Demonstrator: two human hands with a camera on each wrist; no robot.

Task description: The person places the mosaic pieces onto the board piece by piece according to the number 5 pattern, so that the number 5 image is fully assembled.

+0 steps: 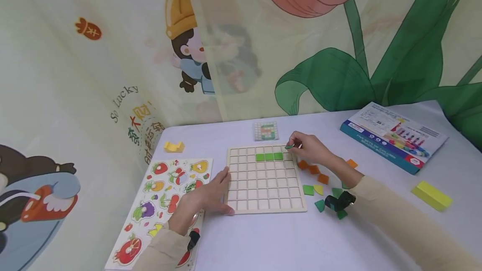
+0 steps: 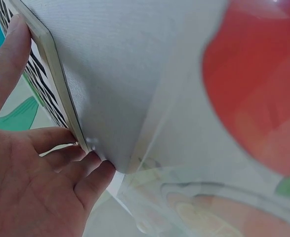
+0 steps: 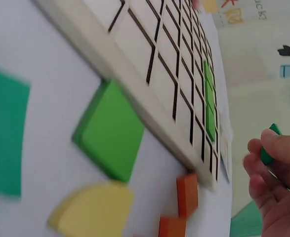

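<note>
A wooden grid board lies on the white table, with several light green squares set side by side in an upper row. My right hand is over the board's top right corner and pinches a small dark green piece between thumb and fingers; its full shape is hidden. My left hand rests along the board's left edge, its thumb near the lower corner and its fingers higher up. In the left wrist view, the fingers touch the board's rim and look mostly straight.
Orange pieces, a light green square, a yellow piece and dark green pieces lie right of the board. A pattern card lies behind it. Around are a fruit-picture sheet, yellow blocks and a box.
</note>
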